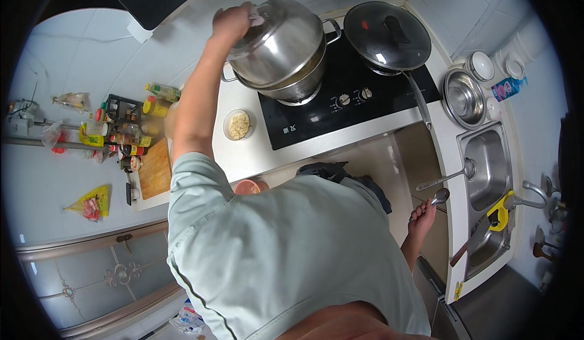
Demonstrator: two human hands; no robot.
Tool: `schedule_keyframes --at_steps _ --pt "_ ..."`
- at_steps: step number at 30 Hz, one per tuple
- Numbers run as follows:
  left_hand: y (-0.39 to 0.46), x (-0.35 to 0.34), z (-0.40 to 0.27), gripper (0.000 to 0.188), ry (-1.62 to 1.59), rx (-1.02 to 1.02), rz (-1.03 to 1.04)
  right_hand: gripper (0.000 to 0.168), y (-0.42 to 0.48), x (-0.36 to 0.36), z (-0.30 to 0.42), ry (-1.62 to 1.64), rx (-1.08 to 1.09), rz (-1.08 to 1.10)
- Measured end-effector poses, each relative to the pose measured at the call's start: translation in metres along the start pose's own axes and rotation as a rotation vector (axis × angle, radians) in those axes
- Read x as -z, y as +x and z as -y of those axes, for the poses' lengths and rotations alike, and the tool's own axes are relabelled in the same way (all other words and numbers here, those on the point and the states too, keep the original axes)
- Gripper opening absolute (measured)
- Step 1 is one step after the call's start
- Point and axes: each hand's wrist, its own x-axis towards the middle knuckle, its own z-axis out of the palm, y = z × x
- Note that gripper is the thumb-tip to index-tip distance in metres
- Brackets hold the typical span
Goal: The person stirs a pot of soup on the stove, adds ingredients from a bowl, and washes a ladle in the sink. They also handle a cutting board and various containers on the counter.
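Note:
My left hand (232,22) grips the knob of a stainless steel lid (285,43) through a pinkish cloth (257,19). The lid is tilted over a stainless steel pot (292,82) on the left burner, with a gap showing at the near right side. What is inside the pot stays hidden. Low on the right, my right hand (422,217) holds a metal spoon (440,196), bowl upward, near the sink counter's edge. A small bowl of chopped pale food (239,125), perhaps garlic, stands on the white counter left of the black gas hob (310,120).
A glass-lidded wok (388,34) sits on the right burner, its handle (417,100) reaching past the hob's front edge. Metal basins (463,96) stand by the double sink (486,166). A ladle (442,179) and cleaver (472,241) overhang the sink. Left are condiment bottles (130,134) and a cutting board (156,169).

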Motion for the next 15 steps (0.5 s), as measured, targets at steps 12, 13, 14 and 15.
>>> schedule_keyframes --at_steps 12,13,14,15 --pt "-0.013 -0.006 -0.043 0.058 0.192 -0.162 -0.184 0.009 -0.001 0.012 -0.014 0.034 0.018 -0.054" --pt "-0.011 -0.010 -0.041 0.061 0.181 -0.151 -0.172 0.009 -0.002 0.011 -0.014 0.041 0.015 -0.061" --pt "-0.007 -0.016 -0.034 0.065 0.171 -0.141 -0.161 0.009 -0.001 0.010 -0.015 0.050 0.014 -0.052" --pt "-0.008 -0.014 -0.033 0.068 0.157 -0.133 -0.146 0.009 -0.001 0.010 -0.015 0.057 0.012 -0.049"
